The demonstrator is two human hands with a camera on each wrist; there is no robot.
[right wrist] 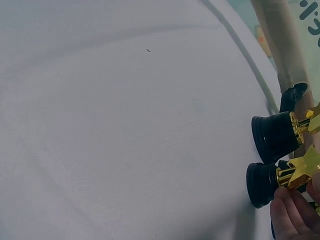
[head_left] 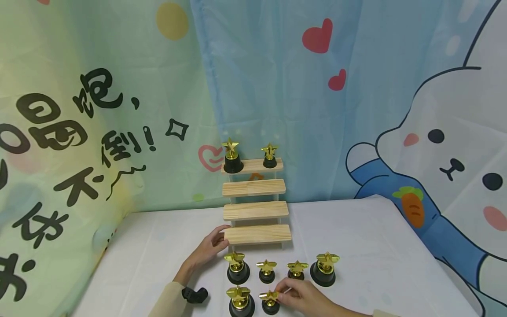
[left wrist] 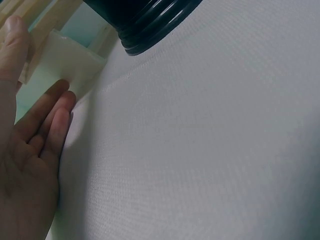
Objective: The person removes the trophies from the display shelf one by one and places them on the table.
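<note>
My left hand holds the left end of a stepped wooden display stand, thumb and index finger at its lowest plank. In the left wrist view the other fingers lie extended beside the stand's pale end support. With thumb and fingertips, my right hand pinches a small gold star trophy on a black base in the front row. Just left of it stands a larger star trophy. Both also show in the right wrist view, where fingers meet the small trophy's gold part.
Behind the front pair, a row holds two large trophies and two small trophies. One large trophy and one small trophy stand on the top plank. A printed curtain hangs behind the white-covered table.
</note>
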